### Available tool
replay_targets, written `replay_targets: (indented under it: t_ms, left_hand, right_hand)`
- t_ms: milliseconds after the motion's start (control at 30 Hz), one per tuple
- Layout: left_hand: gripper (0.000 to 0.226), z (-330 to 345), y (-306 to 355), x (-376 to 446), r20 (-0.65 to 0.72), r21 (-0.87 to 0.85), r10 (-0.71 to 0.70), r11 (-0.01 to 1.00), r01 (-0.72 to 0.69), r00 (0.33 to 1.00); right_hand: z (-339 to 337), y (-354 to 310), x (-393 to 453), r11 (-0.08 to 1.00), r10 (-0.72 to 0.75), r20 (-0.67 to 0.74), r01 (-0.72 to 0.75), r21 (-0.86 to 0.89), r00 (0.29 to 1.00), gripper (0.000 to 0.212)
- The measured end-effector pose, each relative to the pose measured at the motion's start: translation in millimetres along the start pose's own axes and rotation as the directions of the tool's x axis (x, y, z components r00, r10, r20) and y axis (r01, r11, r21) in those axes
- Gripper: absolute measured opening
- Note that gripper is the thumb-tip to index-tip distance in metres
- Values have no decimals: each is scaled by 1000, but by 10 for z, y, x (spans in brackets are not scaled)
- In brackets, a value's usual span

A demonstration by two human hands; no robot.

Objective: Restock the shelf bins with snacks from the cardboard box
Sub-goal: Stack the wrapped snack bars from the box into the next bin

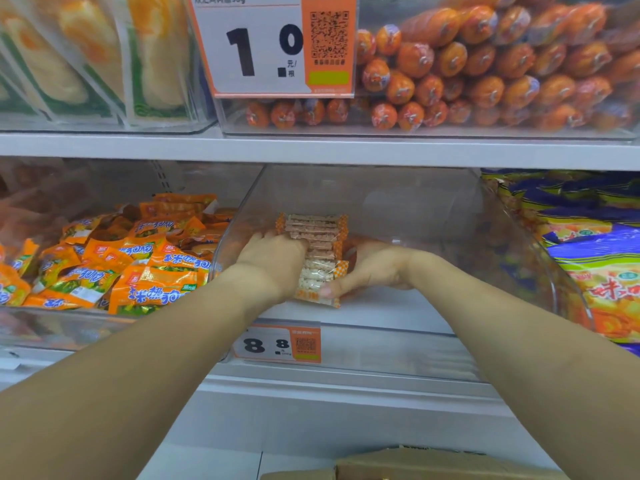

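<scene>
A row of snack bars [317,244] in clear wrappers with orange-checked ends is lying inside the clear middle bin [408,209] on the lower shelf [363,379], brown bars toward the back and pale ones toward the front. The left hand [277,259] is pressing against the left side of the row, fingers curling over the bars, while the right hand [369,268] is cupping the right side, its thumb reaching across the front pale bar; together both hands are holding the row between them. Apart from the bars, the bin is showing mostly its bare floor. A price tag [278,344] reading 8.8 is sitting on the shelf edge just below the bin. The bin to the left is holding orange packets [138,268] piled loosely, and the one to the right is holding yellow and purple bags [595,271]. On the upper shelf, orange sausages [485,71] are stacked in a clear bin beside a large tag [273,46] reading 1.0, with green-edged packs [86,57] standing to the left. The top edge of the cardboard box [433,465] is showing at the bottom of the view
</scene>
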State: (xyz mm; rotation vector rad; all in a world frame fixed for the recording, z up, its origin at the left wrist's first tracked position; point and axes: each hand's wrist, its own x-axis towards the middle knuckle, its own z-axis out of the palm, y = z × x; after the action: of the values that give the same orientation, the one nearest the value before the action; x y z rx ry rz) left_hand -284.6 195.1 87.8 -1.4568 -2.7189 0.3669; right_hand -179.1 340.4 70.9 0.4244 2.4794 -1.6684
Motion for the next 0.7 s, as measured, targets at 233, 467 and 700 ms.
replay_targets:
  t_ms: [233,467,700]
  left_hand:
    - [60,16,-22,23,8,-183,8,983,-6,1000]
    - [52,16,4,107,-21,-352,-31,936,21,999]
    - [45,80,-15,52,-33,-394,-35,919,19,999]
  right_hand:
    - [61,-109,-61,994,52,-167,-68,-89,985,46]
    - [41,-61,25,983,154,-283,-175,-51,947,87]
    - [96,-62,-4,988,145,-250,-153,-13,957,91]
